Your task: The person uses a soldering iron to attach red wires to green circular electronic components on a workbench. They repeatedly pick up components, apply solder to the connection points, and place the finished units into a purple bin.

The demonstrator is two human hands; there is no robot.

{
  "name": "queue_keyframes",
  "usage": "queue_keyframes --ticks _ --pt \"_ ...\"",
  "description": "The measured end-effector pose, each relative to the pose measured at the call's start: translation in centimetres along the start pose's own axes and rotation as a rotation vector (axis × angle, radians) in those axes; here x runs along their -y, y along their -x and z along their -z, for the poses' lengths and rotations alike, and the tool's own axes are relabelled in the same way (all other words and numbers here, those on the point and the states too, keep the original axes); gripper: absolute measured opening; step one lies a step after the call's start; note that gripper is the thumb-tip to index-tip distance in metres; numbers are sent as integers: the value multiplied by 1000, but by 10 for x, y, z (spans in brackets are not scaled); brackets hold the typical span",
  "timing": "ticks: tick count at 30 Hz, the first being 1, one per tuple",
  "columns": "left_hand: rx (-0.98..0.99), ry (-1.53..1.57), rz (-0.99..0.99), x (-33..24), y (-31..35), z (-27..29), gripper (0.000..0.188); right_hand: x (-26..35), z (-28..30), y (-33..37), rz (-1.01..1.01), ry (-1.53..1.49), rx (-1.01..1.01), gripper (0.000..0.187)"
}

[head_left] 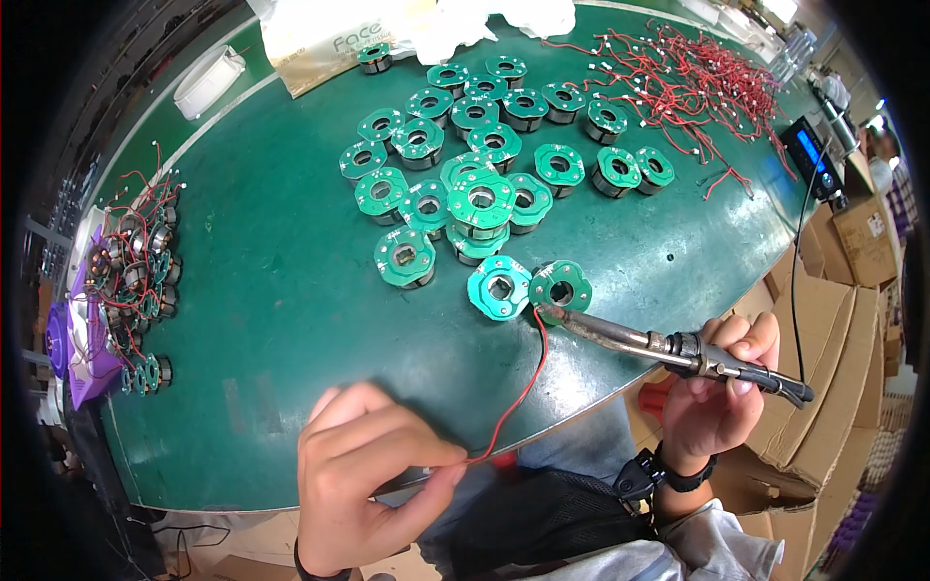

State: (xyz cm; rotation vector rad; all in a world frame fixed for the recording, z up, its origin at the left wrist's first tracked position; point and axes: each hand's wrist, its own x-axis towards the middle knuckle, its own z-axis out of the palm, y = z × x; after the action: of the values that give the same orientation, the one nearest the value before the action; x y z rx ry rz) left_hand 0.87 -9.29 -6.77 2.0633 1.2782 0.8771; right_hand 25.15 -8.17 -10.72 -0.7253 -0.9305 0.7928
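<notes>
Between thumb and fingertips, my left hand (373,474) pinches a red wire (518,402) near the table's front edge. The wire curves up to the rim of a round green circuit board (562,283) with a hole in its middle. My right hand (722,387) grips a soldering iron (668,351) by its dark handle. The iron's tip lies at that board's near edge, where the wire ends; whether they touch is too small to tell. Another green board (499,288) sits just left of it.
Several green boards on dark round cores (426,145) stand behind, some stacked. Loose red wires (678,82) lie heaped at the far right. Wired units (140,271) crowd the left edge. A soldering station (812,160) with a cord and cardboard boxes (823,339) are at the right.
</notes>
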Motion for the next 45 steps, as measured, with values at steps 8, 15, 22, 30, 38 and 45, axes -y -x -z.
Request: queue_keyframes --ticks 8,15,22,30,38,45 --pt "-6 -1 16 -2 -1 0 15 -1 1 0 6 1 23 31" --pt "-18 -10 30 -5 -1 -2 15 0 -1 0 -6 -2 15 32" --pt "24 -29 -5 -1 0 3 11 -3 3 1 10 -61 -46 31" --pt "-27 44 -13 -5 5 6 4 -12 19 5 51 -235 -117 25" --pt "-191 80 -72 1 16 -6 7 -15 34 -3 -19 -179 -85 15" --pt "-275 123 -57 2 17 -11 9 3 18 -6 -59 -289 -10 7"
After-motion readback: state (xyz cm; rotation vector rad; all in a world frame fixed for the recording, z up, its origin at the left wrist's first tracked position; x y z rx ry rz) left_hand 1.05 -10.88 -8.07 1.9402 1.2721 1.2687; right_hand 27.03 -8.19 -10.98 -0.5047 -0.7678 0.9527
